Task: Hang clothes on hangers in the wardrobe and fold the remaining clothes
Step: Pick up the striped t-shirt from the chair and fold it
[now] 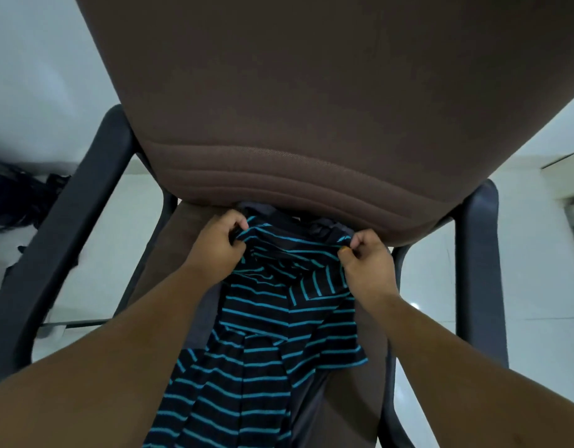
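The striped shirt (279, 334) lies draped down the chair seat (343, 415), its top edge just under the backrest (279, 108). Left hand (219, 244) and right hand (369, 257) each have a clenched grip on that edge. It looks light and limp (shoulders seem the sensible hold). Armrests (62, 221) flank it; darker cloth (314, 227) lies beneath.

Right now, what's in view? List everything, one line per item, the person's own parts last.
shirt: one, black with teal stripes, draped on the chair seat, top edge held up by both hands.
dark garment: one, grey-black, on the seat behind the shirt.
chair: one, brown fabric back and seat, black armrests either side.
floor: white tiles, around the chair.
dark clutter: black, blurred, far left; cannot identify.
left hand: gripping the shirt's left corner.
right hand: pinching the shirt's right corner.
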